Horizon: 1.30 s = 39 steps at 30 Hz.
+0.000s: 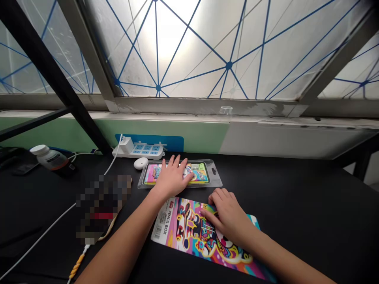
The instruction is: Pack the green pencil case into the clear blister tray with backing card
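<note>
Head view across a black tabletop (299, 213), both forearms entering from the near edge. The left hand (173, 177) lies palm down with fingers spread on a clear blister pack (215, 172) near the far edge of the table, flat and unclenched. (The pack encloses a brightly printed box (154, 174) and ends on the right in a punched hang tab (217, 180).) The right hand (227, 215) sits nearer, on a printed card (185, 236) labelled "PENCIL BOX", which lies at a slant on the table. Its fingertips (214, 197) rest loosely curved on the card's face, grasping no edge. The card's near corner runs out beneath the right forearm. Beyond the pack stand a white power strip (145, 150) and a white computer mouse (141, 163). Farther left are a bottle with a white cap (50, 157) lying on its side and a pixelated, unreadable object (102, 209). A white cable (35, 240) crosses the left part of the table. Along the far side run a green wall panel (160, 132) and a window (189, 47) crossed by blue lines.
</note>
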Available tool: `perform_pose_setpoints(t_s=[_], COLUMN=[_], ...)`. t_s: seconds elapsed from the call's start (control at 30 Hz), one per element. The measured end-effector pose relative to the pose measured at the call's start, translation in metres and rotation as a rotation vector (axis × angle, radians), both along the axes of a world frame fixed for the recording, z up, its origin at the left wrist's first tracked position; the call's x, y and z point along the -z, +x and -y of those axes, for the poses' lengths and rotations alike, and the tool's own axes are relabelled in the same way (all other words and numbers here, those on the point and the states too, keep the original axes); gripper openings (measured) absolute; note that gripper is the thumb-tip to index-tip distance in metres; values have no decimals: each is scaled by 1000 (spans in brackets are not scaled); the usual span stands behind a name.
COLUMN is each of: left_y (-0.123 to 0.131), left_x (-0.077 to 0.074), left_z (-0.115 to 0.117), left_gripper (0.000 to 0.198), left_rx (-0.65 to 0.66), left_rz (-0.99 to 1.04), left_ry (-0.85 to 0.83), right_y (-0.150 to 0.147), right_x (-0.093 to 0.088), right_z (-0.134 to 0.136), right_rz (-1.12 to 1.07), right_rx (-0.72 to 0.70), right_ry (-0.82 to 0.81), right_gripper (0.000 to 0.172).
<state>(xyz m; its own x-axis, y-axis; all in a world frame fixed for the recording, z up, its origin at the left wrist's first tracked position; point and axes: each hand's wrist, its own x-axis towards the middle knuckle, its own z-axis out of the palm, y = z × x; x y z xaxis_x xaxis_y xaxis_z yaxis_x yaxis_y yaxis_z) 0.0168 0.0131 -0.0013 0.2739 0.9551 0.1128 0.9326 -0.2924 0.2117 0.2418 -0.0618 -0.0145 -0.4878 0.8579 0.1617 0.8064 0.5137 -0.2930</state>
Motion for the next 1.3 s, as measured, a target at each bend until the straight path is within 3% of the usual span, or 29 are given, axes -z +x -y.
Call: perform_pose_setpoints(t_s=[0.17, 0.3, 0.43, 0.53, 0.7, 0.87, 1.13, 1.3], left_y=[1, -2, -6, -9, -12, -11, -10, -10], left_x=[-4, -8, -9, -8, -8, -11, -11, -12], left_z=[-1, 1, 11, 23, 34, 33, 34, 35], left_gripper=[72, 73, 71, 67, 63, 63, 63, 63], left_rx=[12, 72, 161, 224, 269, 276, 287, 279], left_rz=[-23, -31, -11, 25, 92, 94, 58, 67], left_ry=[-34, -81, -105, -115, -100, -99, -87, -86], right_y=[18, 67, 123, 143, 114, 79, 91, 90], right_x=[-23, -41, -38, -34, -32, -30, -31, -36], right_z=[3, -27, -71, -84, -66, -54, -54, -50], right_rz=[-46, -79, -155, -217, -239, -241, -277, -313], right_rx=[-35, -5, 125, 181, 269, 223, 350, 355], right_ry=[-132, -267, -507, -640, -410, -424, -398, -310], right_gripper=[26, 34, 48, 49, 41, 39, 42, 40])
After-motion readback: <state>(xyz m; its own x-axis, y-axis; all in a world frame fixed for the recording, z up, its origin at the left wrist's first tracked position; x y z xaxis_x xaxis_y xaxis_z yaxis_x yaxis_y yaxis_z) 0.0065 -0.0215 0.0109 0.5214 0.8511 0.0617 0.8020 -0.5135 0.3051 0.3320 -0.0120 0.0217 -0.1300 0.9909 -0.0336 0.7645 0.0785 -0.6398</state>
